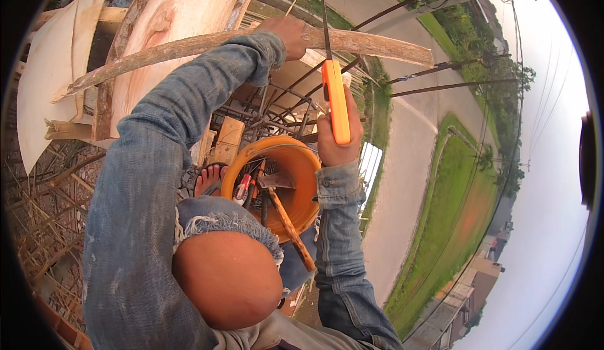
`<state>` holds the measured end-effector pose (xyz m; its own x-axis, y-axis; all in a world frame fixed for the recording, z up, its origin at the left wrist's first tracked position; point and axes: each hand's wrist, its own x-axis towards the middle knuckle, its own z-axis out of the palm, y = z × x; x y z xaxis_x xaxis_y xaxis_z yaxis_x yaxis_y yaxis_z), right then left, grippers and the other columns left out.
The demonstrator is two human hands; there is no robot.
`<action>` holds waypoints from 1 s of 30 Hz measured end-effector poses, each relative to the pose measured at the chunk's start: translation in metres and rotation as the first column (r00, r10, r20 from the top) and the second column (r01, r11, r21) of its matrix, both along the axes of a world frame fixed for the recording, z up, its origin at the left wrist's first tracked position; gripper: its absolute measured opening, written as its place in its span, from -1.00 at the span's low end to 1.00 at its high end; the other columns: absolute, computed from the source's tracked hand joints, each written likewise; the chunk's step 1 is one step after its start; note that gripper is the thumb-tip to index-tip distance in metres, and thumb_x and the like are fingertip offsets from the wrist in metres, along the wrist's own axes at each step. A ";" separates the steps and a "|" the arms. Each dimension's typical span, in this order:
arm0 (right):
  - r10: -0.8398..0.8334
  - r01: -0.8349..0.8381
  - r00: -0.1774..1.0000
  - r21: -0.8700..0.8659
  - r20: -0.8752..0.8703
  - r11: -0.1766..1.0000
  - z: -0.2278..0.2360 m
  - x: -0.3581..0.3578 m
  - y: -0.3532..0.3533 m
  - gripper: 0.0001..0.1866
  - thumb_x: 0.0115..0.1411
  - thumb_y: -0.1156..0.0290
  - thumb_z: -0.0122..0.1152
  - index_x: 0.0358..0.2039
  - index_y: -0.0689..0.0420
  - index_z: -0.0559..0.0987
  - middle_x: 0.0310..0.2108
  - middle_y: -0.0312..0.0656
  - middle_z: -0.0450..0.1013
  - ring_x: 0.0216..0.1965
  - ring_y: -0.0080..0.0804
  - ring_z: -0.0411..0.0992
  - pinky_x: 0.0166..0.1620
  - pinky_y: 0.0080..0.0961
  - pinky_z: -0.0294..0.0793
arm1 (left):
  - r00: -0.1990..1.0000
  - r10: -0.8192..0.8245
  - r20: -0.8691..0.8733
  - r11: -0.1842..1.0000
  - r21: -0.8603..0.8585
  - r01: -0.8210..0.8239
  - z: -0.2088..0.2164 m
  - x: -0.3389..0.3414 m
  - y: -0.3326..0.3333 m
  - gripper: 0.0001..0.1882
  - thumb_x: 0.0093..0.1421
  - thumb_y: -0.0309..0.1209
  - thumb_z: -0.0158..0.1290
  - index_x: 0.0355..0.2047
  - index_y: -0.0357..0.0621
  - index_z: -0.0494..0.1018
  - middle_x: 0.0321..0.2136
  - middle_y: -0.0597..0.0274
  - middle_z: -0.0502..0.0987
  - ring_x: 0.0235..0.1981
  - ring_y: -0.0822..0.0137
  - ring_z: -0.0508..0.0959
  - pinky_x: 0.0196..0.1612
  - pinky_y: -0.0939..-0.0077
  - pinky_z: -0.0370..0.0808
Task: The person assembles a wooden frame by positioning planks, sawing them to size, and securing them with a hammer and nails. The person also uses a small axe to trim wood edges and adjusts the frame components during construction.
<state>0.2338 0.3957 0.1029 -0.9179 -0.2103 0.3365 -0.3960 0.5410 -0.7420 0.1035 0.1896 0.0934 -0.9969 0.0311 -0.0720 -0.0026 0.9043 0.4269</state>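
My right hand [340, 137] is closed round the orange handle of a hand saw [340, 101]. The saw's thin blade points away from me and crosses a rough, bark-edged wooden strip [371, 45]. Whether its teeth touch the wood cannot be made out. Just left of the blade, my left hand [286, 34] grips the strip, its fingers mostly hidden. The strip lies over a pale plywood panel [170, 26] on the left, and its right end juts out past the saw.
Below my hands stands an orange bucket [305, 161] holding a wooden-handled tool [290, 227] and a red-and-white-handled tool [242, 189]. My bent knee [228, 279] is beside it. Steel bars [292, 108] show beyond. A road [409, 180] and grass [450, 211] lie far below right.
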 end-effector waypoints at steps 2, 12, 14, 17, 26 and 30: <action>-0.001 0.002 0.999 -0.034 0.043 0.999 0.012 -0.008 -0.013 -0.36 0.04 0.59 0.08 0.21 0.23 0.31 -0.21 -0.05 0.50 -0.37 -0.37 0.47 -0.26 -0.45 0.49 | 0.999 -0.001 0.053 1.000 0.007 0.001 0.006 0.004 0.000 -0.49 0.00 -0.29 0.05 -0.01 -0.22 0.43 -0.12 -0.12 0.55 -0.07 -0.02 0.56 0.03 0.17 0.48; -0.103 0.097 0.989 0.063 0.105 0.993 0.005 0.126 0.050 -0.36 0.06 0.57 0.09 0.21 0.36 0.27 -0.12 -0.05 0.53 -0.41 -0.54 0.44 -0.24 -0.56 0.49 | 0.999 -0.020 0.027 0.999 0.044 0.018 0.006 0.005 0.005 -0.56 0.02 -0.31 0.02 -0.09 -0.25 0.44 -0.14 -0.16 0.55 -0.10 -0.07 0.56 -0.01 0.13 0.49; -0.001 0.007 0.996 -0.074 0.087 0.997 0.012 0.021 0.012 -0.33 0.01 0.60 0.10 0.22 0.20 0.31 -0.33 -0.20 0.50 -0.47 -0.55 0.39 -0.31 -0.57 0.45 | 0.999 -0.014 0.035 0.999 0.045 0.012 0.014 0.005 0.000 -0.55 0.03 -0.33 0.00 -0.05 -0.28 0.44 -0.15 -0.14 0.55 -0.09 -0.07 0.56 0.01 0.16 0.49; 0.059 -0.058 0.998 -0.028 0.016 0.998 0.017 -0.012 -0.007 -0.31 0.02 0.56 0.15 0.24 0.19 0.27 -0.18 0.04 0.47 -0.30 -0.12 0.47 -0.20 -0.33 0.49 | 1.000 0.025 0.016 1.000 -0.009 -0.025 0.008 0.004 -0.006 -0.52 0.03 -0.33 0.00 -0.01 -0.24 0.42 -0.09 -0.14 0.53 -0.04 -0.06 0.53 0.04 0.16 0.47; -0.069 0.058 0.994 0.127 0.081 0.990 0.028 0.145 0.048 -0.36 0.08 0.56 0.16 0.22 0.30 0.26 0.01 0.05 0.44 -0.05 -0.12 0.48 0.04 -0.37 0.44 | 0.999 0.032 0.017 0.999 -0.040 -0.031 0.001 0.002 0.013 -0.52 0.02 -0.29 0.02 -0.02 -0.19 0.42 -0.13 -0.15 0.54 -0.06 -0.09 0.54 0.02 0.12 0.48; 0.019 -0.014 0.995 -0.045 0.097 0.999 0.023 0.030 0.013 -0.33 0.07 0.59 0.16 0.24 0.23 0.26 -0.24 -0.13 0.51 -0.37 -0.52 0.45 -0.24 -0.55 0.48 | 0.995 0.011 -0.097 1.000 -0.023 -0.013 -0.011 -0.006 -0.001 -0.58 0.05 -0.23 0.04 -0.08 -0.13 0.47 -0.16 -0.11 0.57 -0.08 -0.06 0.56 0.00 0.13 0.49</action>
<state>0.2633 0.4083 0.1260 -0.9432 -0.2126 0.2553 -0.3295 0.5005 -0.8006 0.0973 0.1884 0.0826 -0.9995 0.0182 0.0247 0.0267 0.9143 0.4042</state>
